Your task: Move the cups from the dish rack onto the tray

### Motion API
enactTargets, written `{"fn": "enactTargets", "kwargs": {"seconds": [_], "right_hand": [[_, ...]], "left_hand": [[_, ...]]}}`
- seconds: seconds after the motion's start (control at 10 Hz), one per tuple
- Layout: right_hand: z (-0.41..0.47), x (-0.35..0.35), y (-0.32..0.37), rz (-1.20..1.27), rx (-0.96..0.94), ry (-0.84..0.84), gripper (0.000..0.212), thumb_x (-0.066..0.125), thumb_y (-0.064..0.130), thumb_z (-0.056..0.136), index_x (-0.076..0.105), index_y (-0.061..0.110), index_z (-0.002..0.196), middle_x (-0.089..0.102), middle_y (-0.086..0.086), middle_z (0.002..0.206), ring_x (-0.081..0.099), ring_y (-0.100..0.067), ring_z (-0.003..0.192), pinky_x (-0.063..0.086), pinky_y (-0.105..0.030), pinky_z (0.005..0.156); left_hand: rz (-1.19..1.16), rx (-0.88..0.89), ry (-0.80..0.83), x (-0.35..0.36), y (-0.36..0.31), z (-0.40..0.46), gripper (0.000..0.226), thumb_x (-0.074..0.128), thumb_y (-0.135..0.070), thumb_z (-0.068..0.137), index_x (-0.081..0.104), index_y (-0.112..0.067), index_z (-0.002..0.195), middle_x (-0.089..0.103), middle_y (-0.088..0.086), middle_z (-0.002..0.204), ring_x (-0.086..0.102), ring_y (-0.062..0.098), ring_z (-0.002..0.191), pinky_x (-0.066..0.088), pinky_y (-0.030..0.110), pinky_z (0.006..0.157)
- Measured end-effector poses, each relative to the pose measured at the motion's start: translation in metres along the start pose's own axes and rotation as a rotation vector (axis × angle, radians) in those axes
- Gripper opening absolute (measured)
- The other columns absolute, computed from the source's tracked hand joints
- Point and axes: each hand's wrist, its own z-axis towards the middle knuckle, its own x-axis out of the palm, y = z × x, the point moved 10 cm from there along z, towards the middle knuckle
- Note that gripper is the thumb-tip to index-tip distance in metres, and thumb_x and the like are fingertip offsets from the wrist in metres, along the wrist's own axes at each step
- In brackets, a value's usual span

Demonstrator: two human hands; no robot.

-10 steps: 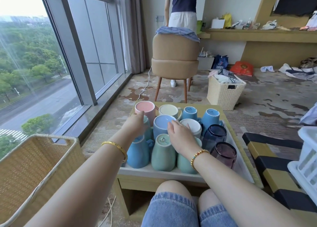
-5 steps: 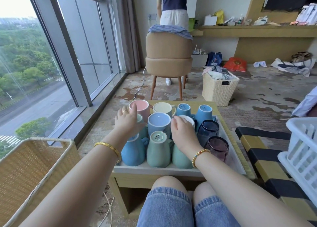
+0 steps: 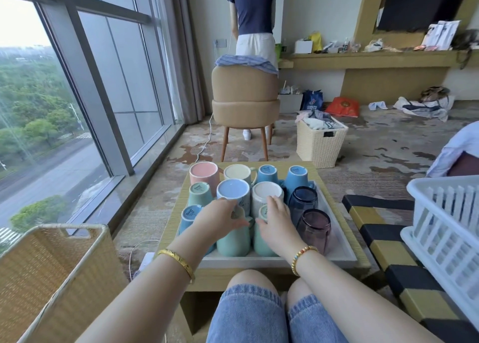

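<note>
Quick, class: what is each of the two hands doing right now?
Left hand: fingers rest on the front middle green mug; a closed grip cannot be told.
Right hand: open, fingers resting on the neighbouring green mug.

- The left hand (image 3: pixel 220 219) has come back from the pink cup (image 3: pixel 203 173) at the far row and now rests on the near green mug (image 3: pixel 233 239).
- The right hand (image 3: pixel 276 222) has slid nearer, from the white cup (image 3: pixel 267 193) toward the second green mug (image 3: pixel 263 241).
</note>
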Motion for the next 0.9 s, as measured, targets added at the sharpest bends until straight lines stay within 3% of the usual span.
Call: {"fn": "enactTargets", "kwargs": {"seconds": [0.2, 0.4, 0.5, 0.6, 0.9], "right_hand": [[-0.001, 0.004, 0.001, -0.107, -0.027, 0.023, 0.065, 0.042, 0.024, 0.097, 0.008, -0.001, 0.147, 0.006, -0.015, 0.157, 0.003, -0.027, 0.146, 0.002, -0.033, 0.119], [-0.005, 0.002, -0.003, -0.158, -0.006, 0.054, 0.067, 0.041, 0.033, 0.097, 0.009, 0.002, 0.148, 0.005, -0.013, 0.159, 0.002, -0.025, 0.147, 0.004, -0.038, 0.12], [-0.013, -0.01, -0.007, -0.126, 0.025, 0.004, 0.061, 0.04, 0.034, 0.097, 0.019, 0.006, 0.146, 0.015, -0.011, 0.157, 0.011, -0.025, 0.145, 0.011, -0.042, 0.119], [-0.025, -0.027, -0.007, -0.071, 0.018, -0.074, 0.052, 0.042, 0.03, 0.096, 0.03, 0.005, 0.14, 0.031, -0.012, 0.147, 0.024, -0.028, 0.138, 0.017, -0.037, 0.116], [-0.06, -0.048, 0.005, 0.157, -0.005, -0.161, 0.033, 0.04, 0.023, 0.098, 0.05, 0.009, 0.126, 0.047, -0.009, 0.131, 0.042, -0.024, 0.124, 0.033, -0.034, 0.104]], "left_hand": [[-0.002, -0.017, -0.004, -0.001, -0.001, 0.0, 0.038, 0.067, -0.042, 0.079, 0.061, -0.01, 0.099, 0.065, 0.008, 0.102, 0.058, 0.025, 0.093, 0.044, 0.03, 0.072], [0.111, -0.061, -0.004, -0.001, -0.006, -0.006, 0.045, 0.06, -0.049, 0.082, 0.057, -0.012, 0.107, 0.048, 0.01, 0.119, 0.046, 0.028, 0.112, 0.046, 0.04, 0.085], [0.095, -0.073, -0.083, -0.006, -0.012, -0.017, 0.053, 0.053, -0.049, 0.087, 0.049, -0.011, 0.124, 0.042, 0.013, 0.129, 0.038, 0.031, 0.122, 0.042, 0.041, 0.095], [0.082, -0.052, -0.143, -0.014, -0.019, -0.029, 0.047, 0.047, -0.04, 0.092, 0.046, -0.011, 0.129, 0.042, 0.015, 0.132, 0.038, 0.032, 0.124, 0.042, 0.042, 0.098], [-0.211, 0.014, -0.287, -0.019, -0.053, -0.071, 0.03, 0.047, -0.024, 0.092, 0.059, -0.011, 0.116, 0.059, 0.009, 0.117, 0.051, 0.027, 0.113, 0.044, 0.035, 0.09]]}}
